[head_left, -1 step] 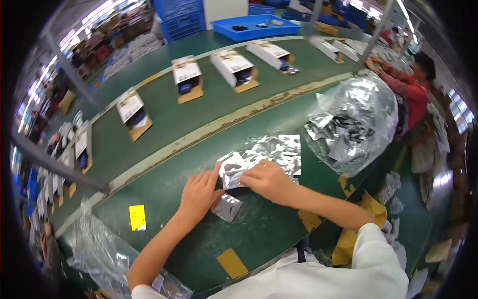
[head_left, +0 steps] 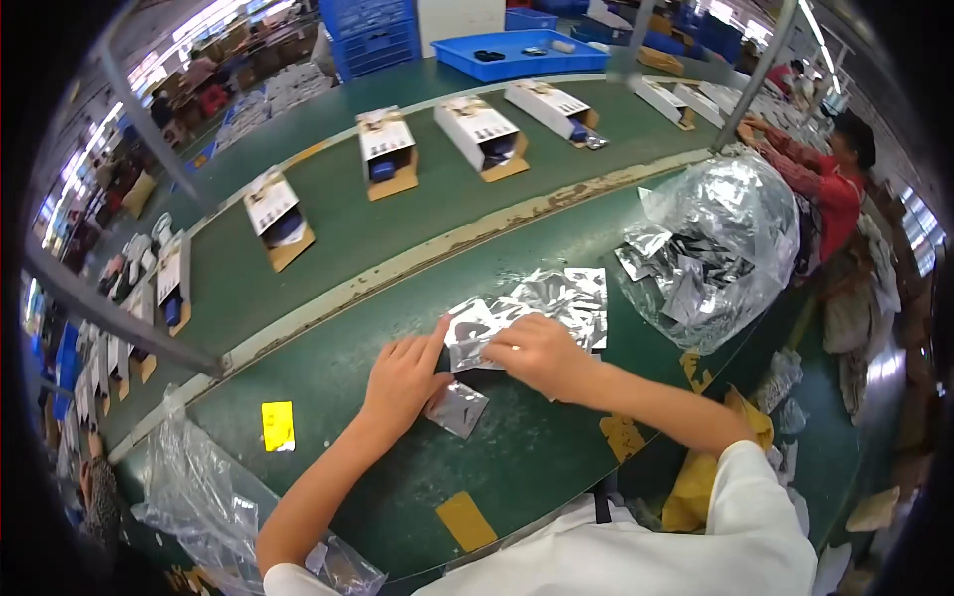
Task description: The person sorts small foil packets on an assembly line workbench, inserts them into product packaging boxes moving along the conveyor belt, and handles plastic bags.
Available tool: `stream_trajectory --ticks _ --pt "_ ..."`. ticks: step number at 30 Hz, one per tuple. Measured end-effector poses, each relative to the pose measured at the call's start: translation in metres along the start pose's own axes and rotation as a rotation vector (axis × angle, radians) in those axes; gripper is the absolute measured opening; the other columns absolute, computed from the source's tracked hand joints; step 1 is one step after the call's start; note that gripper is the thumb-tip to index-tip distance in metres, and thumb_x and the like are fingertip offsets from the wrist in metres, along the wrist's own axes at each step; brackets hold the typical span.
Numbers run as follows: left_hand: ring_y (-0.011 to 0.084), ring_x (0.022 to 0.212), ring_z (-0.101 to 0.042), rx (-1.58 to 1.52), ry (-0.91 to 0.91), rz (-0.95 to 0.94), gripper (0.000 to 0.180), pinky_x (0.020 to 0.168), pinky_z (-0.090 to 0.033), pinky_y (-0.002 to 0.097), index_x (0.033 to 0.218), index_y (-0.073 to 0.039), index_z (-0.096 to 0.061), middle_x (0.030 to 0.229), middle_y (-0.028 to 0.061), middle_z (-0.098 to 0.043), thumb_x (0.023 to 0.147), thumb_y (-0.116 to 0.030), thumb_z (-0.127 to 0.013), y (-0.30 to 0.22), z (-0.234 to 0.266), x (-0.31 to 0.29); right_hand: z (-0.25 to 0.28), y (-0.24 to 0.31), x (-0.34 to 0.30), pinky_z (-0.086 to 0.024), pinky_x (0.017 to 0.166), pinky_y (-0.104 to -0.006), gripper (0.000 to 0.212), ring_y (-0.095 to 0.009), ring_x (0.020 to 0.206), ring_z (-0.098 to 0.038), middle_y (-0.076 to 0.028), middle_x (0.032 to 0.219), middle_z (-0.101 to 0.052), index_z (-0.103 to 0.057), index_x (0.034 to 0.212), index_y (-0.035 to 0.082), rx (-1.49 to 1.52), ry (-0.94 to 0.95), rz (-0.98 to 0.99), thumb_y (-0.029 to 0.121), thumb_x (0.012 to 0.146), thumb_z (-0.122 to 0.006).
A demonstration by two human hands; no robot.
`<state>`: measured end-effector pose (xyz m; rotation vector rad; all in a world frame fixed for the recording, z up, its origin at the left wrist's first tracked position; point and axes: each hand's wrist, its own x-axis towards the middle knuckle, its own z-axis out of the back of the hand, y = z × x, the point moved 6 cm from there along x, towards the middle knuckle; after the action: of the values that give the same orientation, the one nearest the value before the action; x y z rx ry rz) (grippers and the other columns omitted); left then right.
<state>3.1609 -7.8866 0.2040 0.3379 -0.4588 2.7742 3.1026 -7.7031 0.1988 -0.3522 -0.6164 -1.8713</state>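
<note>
A loose pile of flat silver foil pouches (head_left: 561,298) lies on the green table (head_left: 397,497). My right hand (head_left: 532,356) grips one silver pouch (head_left: 472,333) at the near edge of that pile. My left hand (head_left: 402,382) lies flat on the table with its fingers apart, the thumb touching the left edge of the same pouch. A smaller silver pouch (head_left: 459,407) lies by itself next to my left palm.
A big clear bag (head_left: 715,248) full of silver pouches stands at the right. Open white boxes (head_left: 383,149) ride the green conveyor (head_left: 338,238) behind. A yellow label (head_left: 278,425) and a clear bag (head_left: 199,497) lie near left. A person in red (head_left: 830,184) works far right.
</note>
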Motion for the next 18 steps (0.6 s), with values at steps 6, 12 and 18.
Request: stream_trajectory --ticks 6,12,18 --pt "0.0332 0.121 -0.057 0.031 -0.049 0.128 0.078 0.102 -0.047 0.043 0.145 -0.003 -0.05 0.134 0.0145 -0.057 0.079 -0.032 -0.08 0.024 0.018 -0.038 0.01 0.006 0.085 -0.051 0.073 -0.0401 0.02 -0.026 0.083 -0.066 -0.005 0.088 -0.066 -0.069 0.093 0.007 0.097 -0.055 0.165 0.004 0.074 -0.073" --pt "0.0347 0.128 -0.055 -0.089 0.077 0.03 0.057 0.101 -0.045 0.0478 0.13 -0.009 -0.064 0.144 0.0154 -0.053 0.083 -0.041 -0.076 0.001 0.04 -0.065 -0.011 -0.066 0.179 -0.055 0.071 -0.037 0.02 -0.027 0.087 -0.068 -0.006 0.087 -0.07 -0.074 0.097 0.01 0.004 -0.353 0.006 0.004 0.078 -0.073" --pt "0.0261 0.1 -0.063 -0.124 0.149 0.155 0.045 0.079 -0.051 0.038 0.112 -0.009 -0.062 0.125 0.004 -0.062 0.078 -0.03 -0.082 0.007 0.047 -0.129 -0.123 -0.142 0.26 -0.049 0.065 -0.0318 0.002 -0.023 0.084 -0.061 -0.005 0.078 -0.062 -0.066 0.07 0.01 -0.68 -0.271 0.224 0.012 0.071 -0.065"
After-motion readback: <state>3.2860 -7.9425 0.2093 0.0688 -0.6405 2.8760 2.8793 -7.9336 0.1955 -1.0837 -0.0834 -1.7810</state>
